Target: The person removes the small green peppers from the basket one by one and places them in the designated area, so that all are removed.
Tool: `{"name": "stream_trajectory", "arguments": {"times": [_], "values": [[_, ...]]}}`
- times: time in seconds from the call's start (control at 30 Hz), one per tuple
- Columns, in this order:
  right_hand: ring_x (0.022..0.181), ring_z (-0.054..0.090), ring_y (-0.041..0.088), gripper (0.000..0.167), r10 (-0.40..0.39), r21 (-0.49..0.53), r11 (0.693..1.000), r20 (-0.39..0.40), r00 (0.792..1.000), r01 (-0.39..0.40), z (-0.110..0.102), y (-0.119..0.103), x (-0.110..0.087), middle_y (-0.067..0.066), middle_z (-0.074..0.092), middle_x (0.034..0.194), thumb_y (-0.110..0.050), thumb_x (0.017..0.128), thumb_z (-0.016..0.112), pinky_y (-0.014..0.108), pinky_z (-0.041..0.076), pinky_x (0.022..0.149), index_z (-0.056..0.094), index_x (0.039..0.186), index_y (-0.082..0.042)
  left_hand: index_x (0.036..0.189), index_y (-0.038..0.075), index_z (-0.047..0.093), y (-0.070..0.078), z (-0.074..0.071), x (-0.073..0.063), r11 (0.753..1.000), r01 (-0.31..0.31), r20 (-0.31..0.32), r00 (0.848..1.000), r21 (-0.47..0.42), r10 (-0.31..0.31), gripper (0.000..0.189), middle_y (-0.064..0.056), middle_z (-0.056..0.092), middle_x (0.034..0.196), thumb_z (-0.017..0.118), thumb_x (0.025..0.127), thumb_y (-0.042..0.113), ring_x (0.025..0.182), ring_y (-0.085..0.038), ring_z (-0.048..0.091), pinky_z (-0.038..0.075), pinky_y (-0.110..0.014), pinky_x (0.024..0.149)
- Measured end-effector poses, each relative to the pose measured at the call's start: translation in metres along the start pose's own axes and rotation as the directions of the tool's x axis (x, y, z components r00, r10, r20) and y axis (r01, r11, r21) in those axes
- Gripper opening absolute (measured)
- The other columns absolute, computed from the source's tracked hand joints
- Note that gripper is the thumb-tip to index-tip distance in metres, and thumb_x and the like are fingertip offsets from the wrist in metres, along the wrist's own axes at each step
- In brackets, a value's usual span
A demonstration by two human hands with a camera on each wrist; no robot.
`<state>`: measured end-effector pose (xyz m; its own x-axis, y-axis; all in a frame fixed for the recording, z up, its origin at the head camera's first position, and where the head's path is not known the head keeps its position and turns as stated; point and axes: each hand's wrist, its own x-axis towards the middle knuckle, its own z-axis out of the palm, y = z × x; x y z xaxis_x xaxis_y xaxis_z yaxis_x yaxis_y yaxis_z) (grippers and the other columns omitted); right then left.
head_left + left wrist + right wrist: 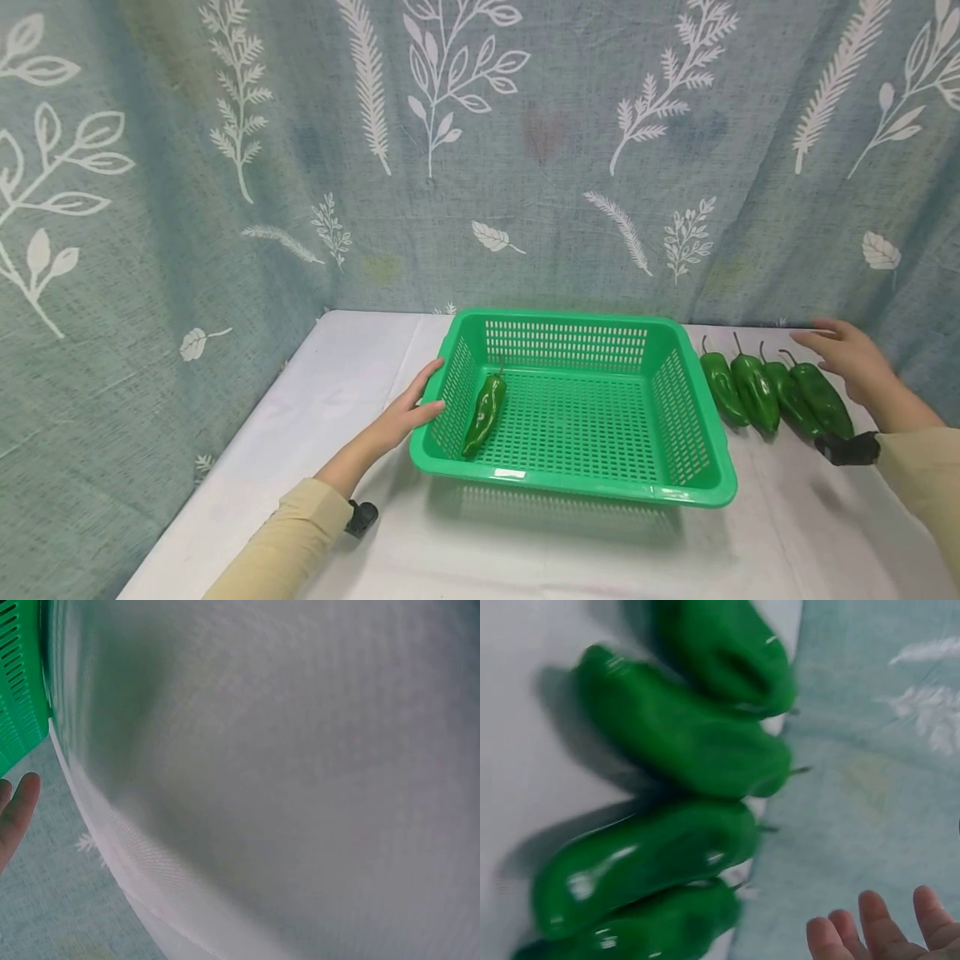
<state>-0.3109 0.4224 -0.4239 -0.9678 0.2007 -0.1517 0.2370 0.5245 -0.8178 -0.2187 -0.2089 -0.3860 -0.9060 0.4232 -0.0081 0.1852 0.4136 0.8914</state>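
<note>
A green plastic basket (585, 485) with slotted walls stands on the white-covered table. One long green chili pepper (486, 415) lies inside it, near the left wall. At the basket's left rim is my left hand (401, 412), with extended fingers and thumb against the side; the left wrist view catches only some fingertips (26, 796) beside the green wall. To the right of the basket, several glossy green peppers (755, 392) lie side by side, stems toward the curtain. My right hand (855, 358) hovers by the rightmost pepper (821, 398), fingers spread, holding nothing.
A blue-green curtain (555, 242) with white leaf prints hangs behind the table and along its left side. White cloth (360, 350) covers the table. Each wrist wears a black strap device (362, 518).
</note>
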Motion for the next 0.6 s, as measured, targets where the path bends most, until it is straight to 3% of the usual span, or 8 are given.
{"name": "stream_trajectory", "arguments": {"times": [0.1, 0.2, 0.37, 0.6], "values": [[0.130, 0.014, 0.051, 0.090, -0.045, 0.025, 0.999, 0.049, 0.998, 0.044, 0.005, -0.052, -0.038, 0.031, -0.002, 0.147, -0.054, 0.089, 0.044, 0.061, 0.023, 0.100, -0.002, 0.146, -0.001, 0.148, 0.010, 0.005, -0.002, 0.000, 0.001, 1.000, -0.006, -0.002, 1.000, -0.004, 0.006, 0.066, -0.021, 0.006, 0.151, 0.040, 0.093, 0.015, 0.136, -0.042, 0.013, 0.020, -0.060, 0.104], [0.129, 0.010, 0.053, 0.086, -0.100, 0.058, 0.994, 0.087, 0.991, 0.095, 0.010, -0.088, -0.062, 0.034, -0.005, 0.146, -0.047, 0.093, 0.040, 0.060, 0.022, 0.102, -0.007, 0.144, 0.004, 0.148, 0.013, 0.005, -0.012, 0.000, 0.005, 1.000, -0.014, -0.008, 1.000, -0.011, 0.013, 0.066, -0.019, 0.006, 0.152, 0.041, 0.093, 0.015, 0.137, -0.041, 0.011, 0.018, -0.061, 0.104], [0.129, 0.012, 0.052, 0.084, -0.148, 0.081, 0.987, 0.159, 0.976, 0.136, 0.015, -0.119, -0.072, 0.033, -0.006, 0.146, -0.046, 0.094, 0.038, 0.057, 0.022, 0.103, -0.010, 0.144, 0.001, 0.149, 0.021, 0.007, -0.031, 0.000, 0.012, 1.000, -0.025, -0.025, 0.999, 0.004, 0.025, 0.065, -0.014, 0.006, 0.153, 0.042, 0.093, 0.021, 0.138, -0.038, 0.010, 0.019, -0.061, 0.104], [0.131, 0.013, 0.049, 0.083, -0.179, 0.100, 0.982, 0.232, 0.956, 0.159, 0.022, -0.147, -0.073, 0.030, -0.005, 0.148, -0.044, 0.094, 0.040, 0.055, 0.023, 0.104, -0.011, 0.145, -0.003, 0.148, 0.025, 0.009, -0.036, -0.001, 0.013, 0.999, -0.038, -0.035, 0.999, 0.006, 0.039, 0.065, -0.014, 0.008, 0.153, 0.043, 0.093, 0.027, 0.137, -0.039, 0.015, 0.022, -0.060, 0.103]]}}
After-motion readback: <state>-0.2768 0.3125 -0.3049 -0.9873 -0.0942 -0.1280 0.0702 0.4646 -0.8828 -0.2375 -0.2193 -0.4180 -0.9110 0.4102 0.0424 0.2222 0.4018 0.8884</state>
